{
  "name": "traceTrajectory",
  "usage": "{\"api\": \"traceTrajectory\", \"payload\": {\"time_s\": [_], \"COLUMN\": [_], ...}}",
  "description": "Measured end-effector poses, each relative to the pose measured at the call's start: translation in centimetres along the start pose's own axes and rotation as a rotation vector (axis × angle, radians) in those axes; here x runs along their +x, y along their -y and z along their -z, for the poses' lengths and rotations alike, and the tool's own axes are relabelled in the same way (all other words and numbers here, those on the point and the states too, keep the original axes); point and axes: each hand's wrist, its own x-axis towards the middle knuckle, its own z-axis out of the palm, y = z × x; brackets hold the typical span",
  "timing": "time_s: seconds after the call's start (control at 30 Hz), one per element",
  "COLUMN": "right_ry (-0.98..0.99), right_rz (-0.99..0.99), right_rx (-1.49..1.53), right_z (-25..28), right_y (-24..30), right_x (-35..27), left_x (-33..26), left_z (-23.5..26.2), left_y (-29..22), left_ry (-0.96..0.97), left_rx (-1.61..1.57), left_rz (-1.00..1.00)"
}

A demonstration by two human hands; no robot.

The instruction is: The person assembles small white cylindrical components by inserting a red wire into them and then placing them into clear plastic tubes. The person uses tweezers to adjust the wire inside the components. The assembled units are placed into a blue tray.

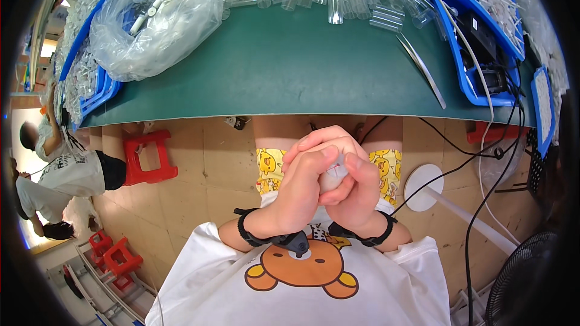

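Note:
Both my hands are brought together in front of my lap, short of the table edge. My left hand [297, 188] and my right hand [359, 194] wrap round a small, pale, translucent object [336, 172] with a rounded end and a thin reddish line. Only its end shows between my thumbs; my fingers cover the rest, so its kind cannot be made out. Beyond my hands is the green tabletop [266, 66]. Metal tweezers [423, 72] lie on it toward the right, and a heap of clear plastic tubes [336, 7] spreads along its far side.
A clear bag [130, 54] with white cylindrical pieces sits at the far left. Blue trays [462, 81] with small parts and dark devices stand at the right, with cables [468, 229] hanging beside them. Two people [75, 172] are at the left, near a red stool [158, 172].

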Motion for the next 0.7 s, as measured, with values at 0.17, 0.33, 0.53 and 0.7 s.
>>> {"api": "traceTrajectory", "payload": {"time_s": [0.17, 0.33, 0.53, 0.7], "right_ry": [0.084, 0.089, 0.205, 0.12], "right_rz": [0.05, 0.174, 0.323, 0.145], "right_rx": [0.038, 0.028, -0.061, -0.17], "right_z": [0.0, -0.3, 0.4, -0.1], "right_y": [0.7, 0.4, 0.0, 0.8], "right_x": [0.0, -0.3, 0.3, 0.3], "left_x": [-0.1, -1.3, -0.8, -0.5], "left_z": [0.3, -1.2, -1.4, 1.0], "left_y": [1.0, 1.9, 0.1, 0.4], "left_ry": [0.047, -0.478, -0.214, 0.169], "left_rx": [0.106, -0.271, 0.131, -0.011], "left_rz": [-0.17, -0.065, -0.05, -0.14]}}
